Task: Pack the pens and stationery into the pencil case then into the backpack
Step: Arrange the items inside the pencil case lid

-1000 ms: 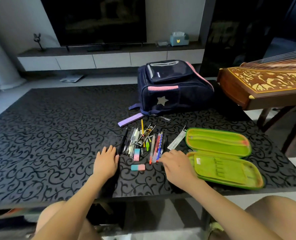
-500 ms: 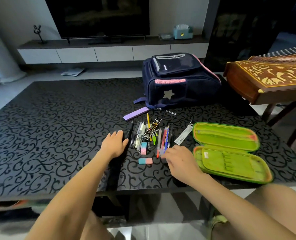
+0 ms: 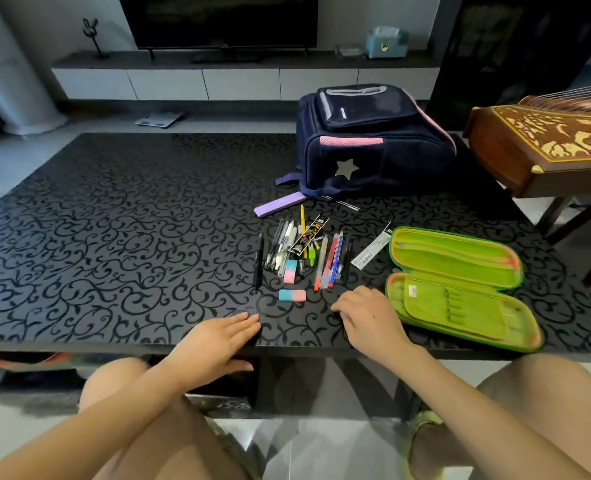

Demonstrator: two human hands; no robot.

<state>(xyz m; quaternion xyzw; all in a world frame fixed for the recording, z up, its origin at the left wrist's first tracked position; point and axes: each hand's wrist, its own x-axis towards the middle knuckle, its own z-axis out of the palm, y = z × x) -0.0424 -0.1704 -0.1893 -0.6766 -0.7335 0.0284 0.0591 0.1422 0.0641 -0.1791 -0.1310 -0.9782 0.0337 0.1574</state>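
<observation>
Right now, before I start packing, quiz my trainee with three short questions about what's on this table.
1. True or false: the green pencil case is zipped shut.
2. Which lies nearest the left hand? A) the purple box B) the lone pink-and-blue eraser C) the backpack
3. Fill in: the pencil case lies to the ____ of the pens.

Key: 1 false, it lies open; 2 B; 3 right.
</observation>
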